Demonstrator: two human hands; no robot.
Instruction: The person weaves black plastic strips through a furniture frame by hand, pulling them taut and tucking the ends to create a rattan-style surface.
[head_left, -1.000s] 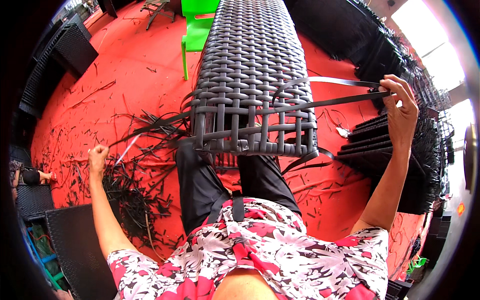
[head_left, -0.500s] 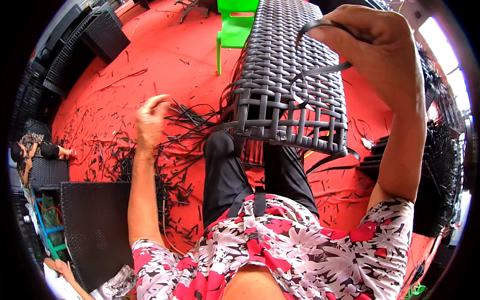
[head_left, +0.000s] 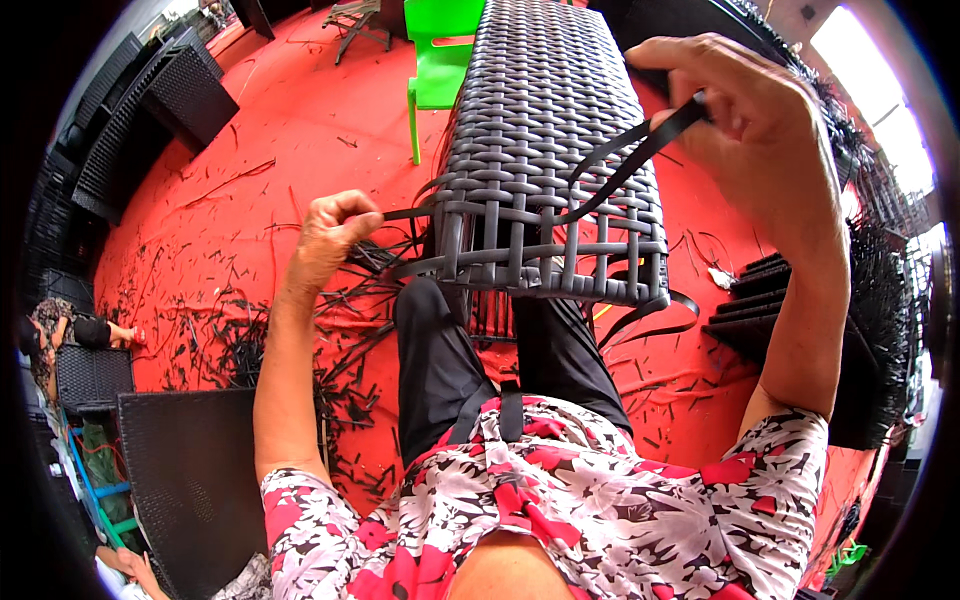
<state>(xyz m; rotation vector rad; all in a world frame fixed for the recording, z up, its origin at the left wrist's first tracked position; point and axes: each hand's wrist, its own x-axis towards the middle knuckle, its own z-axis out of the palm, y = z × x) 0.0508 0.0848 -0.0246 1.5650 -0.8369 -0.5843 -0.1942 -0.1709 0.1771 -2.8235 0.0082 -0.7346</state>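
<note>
Over my knees lies a long woven piece in dark grey plastic rattan; its near end is an open grid of bars, its far part closely woven. My left hand is closed in a pinch on a flat dark strip that runs into the piece's left edge. Raised at the right, my right hand has its thumb and fingers bent around a flat black weaving strip. That strip loops down to the open grid near the end. The right index finger stretches out to the left.
A green plastic chair stands beyond the woven piece. Dark strip offcuts litter the red floor covering. Black woven panels are at the left, with dark stacked pieces at the right. Another person sits far left.
My left hand has moved right and closed on a strip at the woven piece's edge. My right hand has shifted lower, and the strip's loop now stretches from it to the grid.
</note>
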